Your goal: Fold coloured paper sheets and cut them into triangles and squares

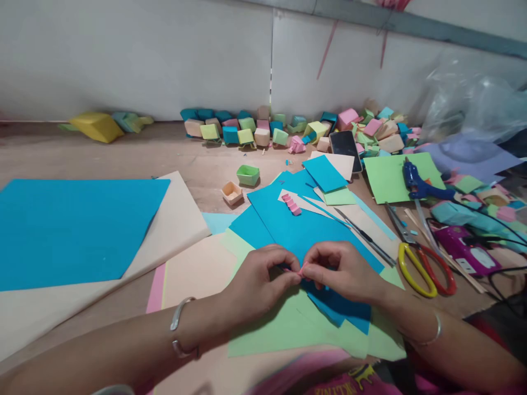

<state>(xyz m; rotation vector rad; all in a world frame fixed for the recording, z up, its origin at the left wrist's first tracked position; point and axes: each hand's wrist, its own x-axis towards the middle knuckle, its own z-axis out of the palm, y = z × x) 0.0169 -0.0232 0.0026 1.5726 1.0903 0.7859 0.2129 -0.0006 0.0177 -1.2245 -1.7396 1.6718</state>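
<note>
Small pink paper piece (302, 269): your left hand (263, 280) and right hand (343, 269) both pinch it above flat blue paper sheets (288, 233), toward the desk's (164, 151) near edge.

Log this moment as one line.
left hand: pinching small pink paper piece | right hand: pinching same piece | beneath: flat blue paper sheets | beyond hands: pleated pink paper strip
</note>
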